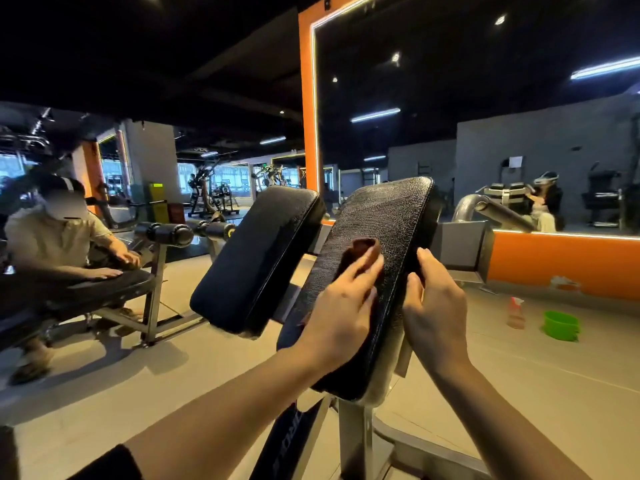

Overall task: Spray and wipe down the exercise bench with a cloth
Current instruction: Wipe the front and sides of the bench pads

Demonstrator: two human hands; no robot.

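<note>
I count two black padded vinyl bench pads (377,258), one brown cloth (360,249). My left hand (341,306) presses the cloth, fingers nearly straight; right hand (433,306) fingers curl around the pad's edge.

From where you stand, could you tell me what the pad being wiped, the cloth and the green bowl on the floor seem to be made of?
The pad looks like black vinyl or faux leather: a creased, grained surface with a slight sheen. The cloth under the left hand seems a soft brown fabric, perhaps microfibre, matte and folded. The green bowl is probably plastic, smooth and evenly coloured.
</note>
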